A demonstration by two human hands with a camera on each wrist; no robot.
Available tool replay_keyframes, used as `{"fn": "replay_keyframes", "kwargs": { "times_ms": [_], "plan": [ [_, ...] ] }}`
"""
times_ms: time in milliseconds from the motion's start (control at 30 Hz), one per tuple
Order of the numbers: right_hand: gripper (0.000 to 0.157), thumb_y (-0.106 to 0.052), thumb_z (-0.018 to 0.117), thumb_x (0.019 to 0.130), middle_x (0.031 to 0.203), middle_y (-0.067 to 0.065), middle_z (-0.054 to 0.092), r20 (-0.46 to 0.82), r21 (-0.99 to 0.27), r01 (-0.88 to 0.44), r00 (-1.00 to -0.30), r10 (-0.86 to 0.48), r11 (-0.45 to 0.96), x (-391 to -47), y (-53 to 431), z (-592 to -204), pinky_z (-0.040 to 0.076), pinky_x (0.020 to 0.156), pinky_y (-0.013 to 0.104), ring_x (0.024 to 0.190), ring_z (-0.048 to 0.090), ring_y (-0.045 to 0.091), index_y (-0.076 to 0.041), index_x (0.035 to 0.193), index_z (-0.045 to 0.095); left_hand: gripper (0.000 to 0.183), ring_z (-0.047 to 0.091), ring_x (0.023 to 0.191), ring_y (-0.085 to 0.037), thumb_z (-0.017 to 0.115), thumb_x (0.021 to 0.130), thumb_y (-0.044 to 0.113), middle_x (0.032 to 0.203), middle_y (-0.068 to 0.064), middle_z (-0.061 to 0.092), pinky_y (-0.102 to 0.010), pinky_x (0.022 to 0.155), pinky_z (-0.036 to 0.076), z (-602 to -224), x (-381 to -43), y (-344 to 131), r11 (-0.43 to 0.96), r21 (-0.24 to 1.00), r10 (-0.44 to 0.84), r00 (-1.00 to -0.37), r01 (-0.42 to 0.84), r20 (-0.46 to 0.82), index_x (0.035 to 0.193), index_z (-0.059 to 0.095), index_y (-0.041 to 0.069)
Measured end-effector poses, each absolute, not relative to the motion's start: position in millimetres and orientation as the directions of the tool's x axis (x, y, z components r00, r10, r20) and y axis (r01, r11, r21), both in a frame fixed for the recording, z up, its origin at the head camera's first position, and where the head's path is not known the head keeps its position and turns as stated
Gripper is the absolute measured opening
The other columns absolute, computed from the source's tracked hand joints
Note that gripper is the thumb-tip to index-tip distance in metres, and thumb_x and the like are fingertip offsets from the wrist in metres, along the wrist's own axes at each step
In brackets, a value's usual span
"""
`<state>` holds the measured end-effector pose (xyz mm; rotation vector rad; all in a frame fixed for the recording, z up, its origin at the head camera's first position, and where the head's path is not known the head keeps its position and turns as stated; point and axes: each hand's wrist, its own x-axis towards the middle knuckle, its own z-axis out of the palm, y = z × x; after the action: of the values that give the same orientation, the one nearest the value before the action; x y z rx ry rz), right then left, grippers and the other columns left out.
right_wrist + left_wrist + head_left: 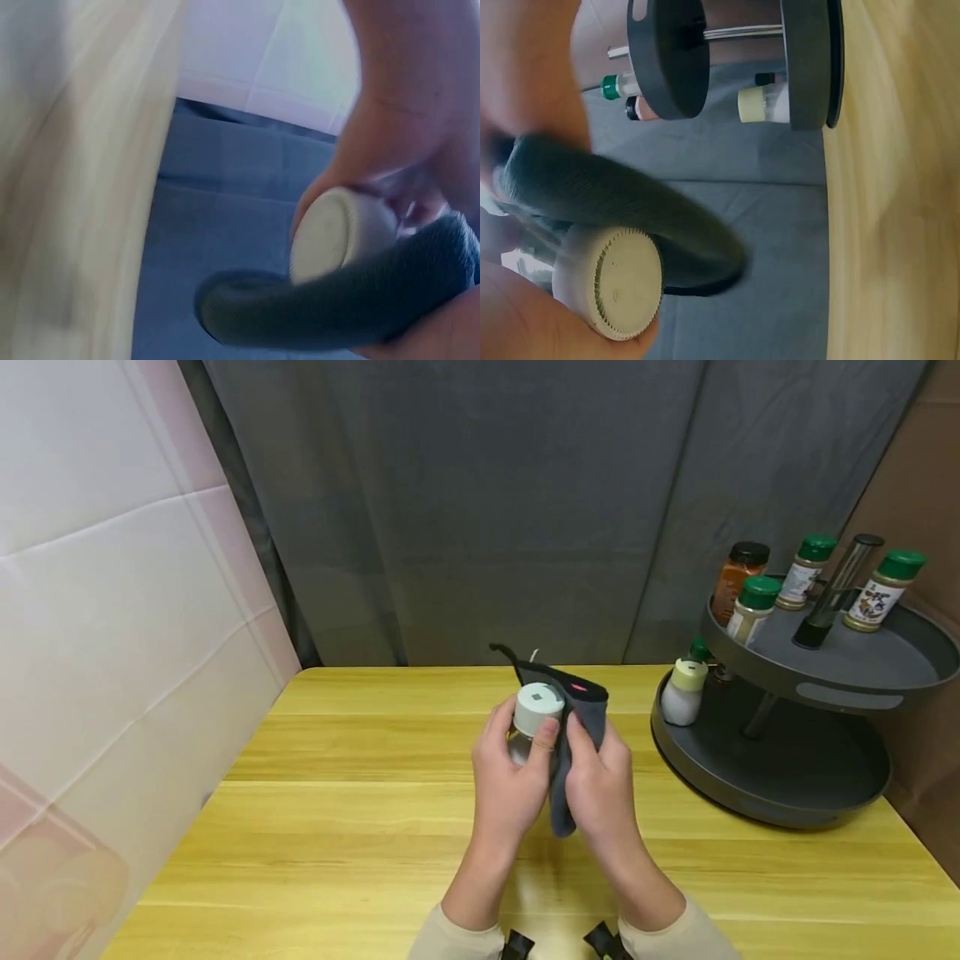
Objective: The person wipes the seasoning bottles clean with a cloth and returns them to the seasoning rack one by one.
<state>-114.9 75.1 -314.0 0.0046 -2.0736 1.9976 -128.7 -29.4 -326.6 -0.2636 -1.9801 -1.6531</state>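
Observation:
My left hand [508, 785] grips a seasoning jar [537, 710] with a pale cap, fingers and thumb wrapped round its sides. In the left wrist view the jar's round, ridged base [630, 285] faces the camera. My right hand [606, 793] pinches a folded dark grey cloth [561, 814] with black edging and a small pink mark. The cloth lies against the jar's right side and hangs below the right hand's fingers. In the right wrist view the cloth [330, 311] overlaps part of the jar.
At the right stands a two-tier dark turntable rack [780, 785]. Several spice jars with green or black lids, including an orange one [738, 581], stand on its upper tier. A jar with a pale yellow cap [684, 693] sits below. A grey curtain [480, 527] hangs behind the wooden table [337, 827].

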Motion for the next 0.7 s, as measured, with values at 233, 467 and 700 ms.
{"fn": "replay_keyframes", "kwargs": {
  "times_ms": [233,467,700],
  "plan": [
    [0.030,-0.014,0.056,0.109,0.116,0.018,0.072,0.471,-0.882,-0.453,-0.834,0.289,0.130,-109,57,-334,0.051,0.093,0.018,0.104,0.066,0.017,0.004,0.132,0.061,0.040,0.067,0.115,-0.020,0.078,0.098,0.021,0.125,-0.007,0.074,-0.041,0.101,0.057,-327,-128,-28,0.172,0.869,-0.190,-0.850,0.464,0.491,0.135,0.069,0.010],
    [0.035,-0.010,0.062,0.106,0.120,0.017,0.071,0.440,-0.898,-0.427,-0.866,0.238,0.106,-105,54,-351,0.052,0.096,0.016,0.107,0.065,0.012,0.004,0.138,0.057,0.040,0.065,0.115,-0.021,0.076,0.099,0.019,0.125,-0.011,0.072,-0.041,0.100,0.059,-320,-130,-34,0.079,0.871,-0.217,-0.845,0.484,0.489,0.137,0.068,0.009],
    [0.044,-0.012,0.064,0.105,0.144,0.007,0.066,0.320,-0.940,-0.336,-0.931,0.176,-0.065,-105,68,-326,0.050,0.107,0.019,0.131,0.062,0.018,-0.011,0.148,0.058,0.038,0.064,0.111,-0.020,0.074,0.101,0.023,0.121,-0.009,0.074,-0.044,0.099,0.054,-329,-131,-33,0.140,0.892,-0.225,-0.864,0.430,0.451,0.136,0.069,0.011]
  ]
}}
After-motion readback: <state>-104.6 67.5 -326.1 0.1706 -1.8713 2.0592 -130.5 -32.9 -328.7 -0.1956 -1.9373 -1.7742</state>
